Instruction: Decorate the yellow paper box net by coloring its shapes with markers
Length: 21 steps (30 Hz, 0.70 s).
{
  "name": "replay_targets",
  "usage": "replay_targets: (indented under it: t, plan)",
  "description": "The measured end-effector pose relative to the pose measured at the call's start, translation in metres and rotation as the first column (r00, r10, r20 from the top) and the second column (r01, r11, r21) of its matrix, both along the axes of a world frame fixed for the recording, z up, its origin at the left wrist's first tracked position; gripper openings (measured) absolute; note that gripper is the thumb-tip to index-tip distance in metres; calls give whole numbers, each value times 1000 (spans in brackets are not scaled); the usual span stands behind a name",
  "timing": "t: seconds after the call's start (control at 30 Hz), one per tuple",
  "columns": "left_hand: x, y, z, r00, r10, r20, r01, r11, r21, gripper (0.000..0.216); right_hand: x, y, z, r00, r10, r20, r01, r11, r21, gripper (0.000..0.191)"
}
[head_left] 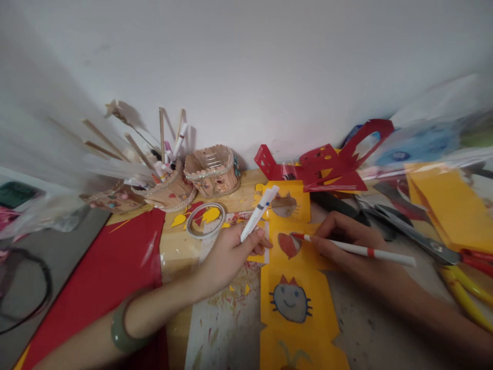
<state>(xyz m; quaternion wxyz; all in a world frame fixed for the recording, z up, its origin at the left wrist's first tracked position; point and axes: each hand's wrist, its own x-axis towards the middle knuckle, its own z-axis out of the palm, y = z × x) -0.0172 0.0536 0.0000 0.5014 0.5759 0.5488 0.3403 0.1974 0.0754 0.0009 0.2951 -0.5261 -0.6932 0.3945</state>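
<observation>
My right hand point(342, 239) is closed on a white marker with a red tip point(362, 250). Its tip touches a red shape drawn on a long yellow paper strip point(296, 277) with cat faces on it. My left hand point(231, 252), with a green bangle on its wrist, is closed around a second white marker point(259, 206) that points up and away. That hand rests at the strip's left edge.
Two popsicle-stick holders point(211, 172) with pens and sticks stand at the back left by the wall. A tape ring point(206, 220) lies near them. Red paper point(103, 277) covers the left. A red paper cut-out point(331, 164), scissors point(408, 231) and yellow sheets lie right.
</observation>
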Motion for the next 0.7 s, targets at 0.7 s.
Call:
replay_targets:
  t: [0.7]
  plan:
    - [0, 0, -1, 1000, 6, -11, -6, 1000, 6, 34, 2, 0, -3, 1000, 27, 13, -27, 1000, -10, 23]
